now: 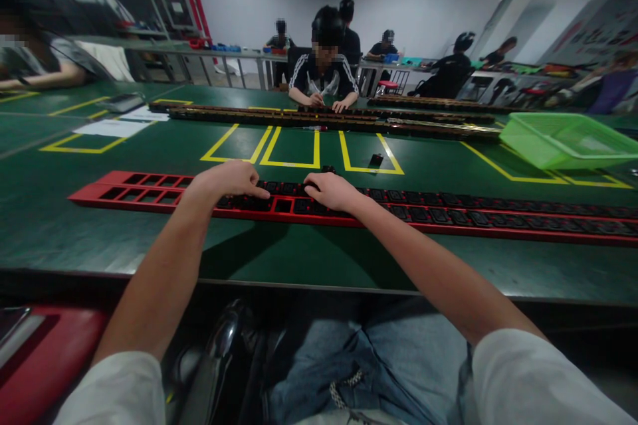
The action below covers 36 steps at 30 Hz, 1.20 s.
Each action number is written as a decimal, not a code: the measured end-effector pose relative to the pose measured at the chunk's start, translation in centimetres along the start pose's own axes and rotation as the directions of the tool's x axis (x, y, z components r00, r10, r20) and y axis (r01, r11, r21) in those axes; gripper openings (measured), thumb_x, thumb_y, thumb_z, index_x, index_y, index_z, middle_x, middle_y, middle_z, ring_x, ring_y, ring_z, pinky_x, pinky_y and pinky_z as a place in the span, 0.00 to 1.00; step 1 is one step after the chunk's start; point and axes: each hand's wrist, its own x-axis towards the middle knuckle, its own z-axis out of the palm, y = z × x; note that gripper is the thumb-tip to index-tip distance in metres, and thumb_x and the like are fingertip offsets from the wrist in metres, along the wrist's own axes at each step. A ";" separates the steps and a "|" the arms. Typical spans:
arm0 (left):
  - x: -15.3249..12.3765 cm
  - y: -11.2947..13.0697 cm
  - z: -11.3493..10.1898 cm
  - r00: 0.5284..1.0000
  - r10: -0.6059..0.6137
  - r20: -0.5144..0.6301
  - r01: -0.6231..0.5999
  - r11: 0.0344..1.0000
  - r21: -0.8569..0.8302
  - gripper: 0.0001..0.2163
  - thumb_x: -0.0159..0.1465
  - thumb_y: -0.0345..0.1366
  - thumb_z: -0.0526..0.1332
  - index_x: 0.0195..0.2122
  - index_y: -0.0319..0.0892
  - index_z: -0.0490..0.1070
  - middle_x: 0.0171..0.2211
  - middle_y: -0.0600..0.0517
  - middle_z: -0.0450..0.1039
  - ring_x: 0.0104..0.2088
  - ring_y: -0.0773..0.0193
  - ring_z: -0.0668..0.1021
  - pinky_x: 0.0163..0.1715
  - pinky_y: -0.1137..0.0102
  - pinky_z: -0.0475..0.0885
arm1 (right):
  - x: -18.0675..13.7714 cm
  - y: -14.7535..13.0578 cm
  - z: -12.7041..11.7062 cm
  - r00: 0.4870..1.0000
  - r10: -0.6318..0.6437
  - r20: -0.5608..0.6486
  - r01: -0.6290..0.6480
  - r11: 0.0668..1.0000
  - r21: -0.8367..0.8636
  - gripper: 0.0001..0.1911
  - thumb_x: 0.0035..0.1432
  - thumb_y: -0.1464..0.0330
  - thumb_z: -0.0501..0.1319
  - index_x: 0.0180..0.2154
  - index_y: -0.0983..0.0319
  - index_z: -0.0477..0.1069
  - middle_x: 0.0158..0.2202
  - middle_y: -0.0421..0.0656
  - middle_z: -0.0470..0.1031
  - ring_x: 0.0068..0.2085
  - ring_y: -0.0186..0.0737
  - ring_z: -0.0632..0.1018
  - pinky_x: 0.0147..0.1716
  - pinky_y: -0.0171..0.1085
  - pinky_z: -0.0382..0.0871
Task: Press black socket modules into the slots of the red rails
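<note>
A long red frame with two rows of square openings lies across the green table in front of me. Black square inserts fill its right part and much of its middle. My left hand rests on the frame, fingers curled and thumb laid over the black inserts; what is under the fingers is hidden. Just right of that thumb is an unfilled opening. With fingers bent together, my right hand touches the frame beyond this opening, its fingertips partly hidden. A loose black piece lies behind the frame.
A green plastic basket stands at the right. Across the table, a person works at long dark strips. White papers lie at the left, and yellow tape marks the tabletop. More people sit in the background.
</note>
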 end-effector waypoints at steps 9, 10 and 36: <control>-0.6 0.3 -0.3 0.990 -0.083 -0.115 0.091 0.994 0.060 0.29 0.58 0.67 0.56 0.21 0.44 0.74 0.23 0.47 0.71 0.25 0.61 0.69 0.30 0.67 0.59 | 0.0 0.0 0.1 1.000 0.000 -0.003 0.000 1.000 -0.014 0.15 0.70 0.64 0.53 0.49 0.62 0.74 0.49 0.49 0.79 0.47 0.47 0.79 0.46 0.40 0.69; -0.7 0.3 -0.5 0.980 -0.104 -0.171 0.116 0.991 0.063 0.30 0.59 0.68 0.55 0.22 0.44 0.74 0.24 0.46 0.71 0.26 0.60 0.69 0.30 0.67 0.59 | 0.0 0.0 0.1 1.000 -0.002 -0.005 0.002 1.000 -0.016 0.15 0.70 0.64 0.53 0.49 0.62 0.74 0.48 0.49 0.79 0.47 0.47 0.79 0.45 0.40 0.69; -0.7 -2.7 -0.6 0.983 0.178 0.056 -0.158 0.954 -0.254 0.13 0.55 0.49 0.62 0.28 0.45 0.78 0.27 0.52 0.76 0.30 0.63 0.74 0.32 0.69 0.63 | 0.0 0.0 0.0 1.000 0.003 -0.006 -0.003 1.000 -0.011 0.14 0.69 0.64 0.54 0.48 0.62 0.75 0.48 0.49 0.80 0.46 0.47 0.79 0.46 0.42 0.69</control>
